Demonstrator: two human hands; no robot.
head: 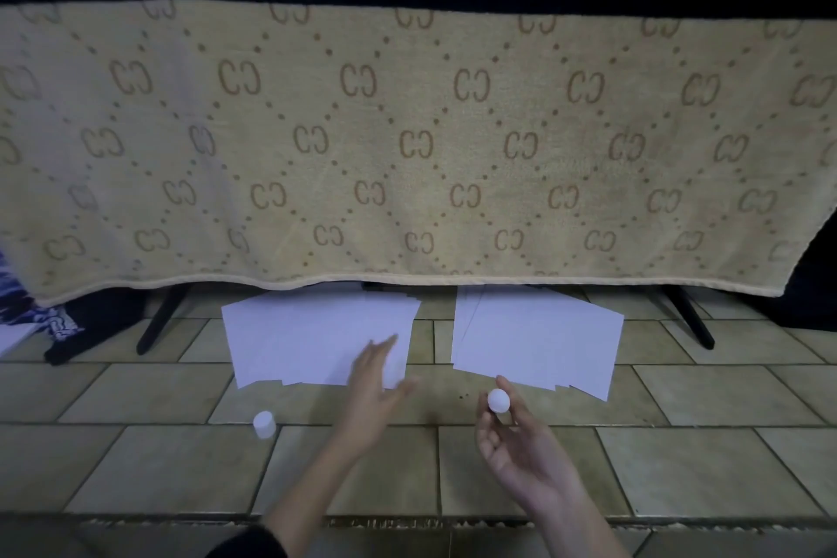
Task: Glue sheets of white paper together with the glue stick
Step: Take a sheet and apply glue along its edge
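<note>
Two stacks of white paper lie on the tiled floor: a left stack (pixel 312 340) and a right stack (pixel 539 340), each slightly fanned. My left hand (pixel 373 385) hovers with fingers spread over the near right corner of the left stack, holding nothing; it is blurred. My right hand (pixel 512 435) pinches the white glue stick (pixel 498 401) between thumb and fingers, just in front of the right stack. A small white cap (pixel 264 424) stands on the floor to the left of my left forearm.
A beige patterned blanket (pixel 407 140) hangs over a black stand (pixel 158 322) right behind the papers. A second black leg (pixel 688 317) is at the right. Dark and patterned fabric (pixel 40 322) lies at the far left. Beige tiles (pixel 181 467) cover the floor.
</note>
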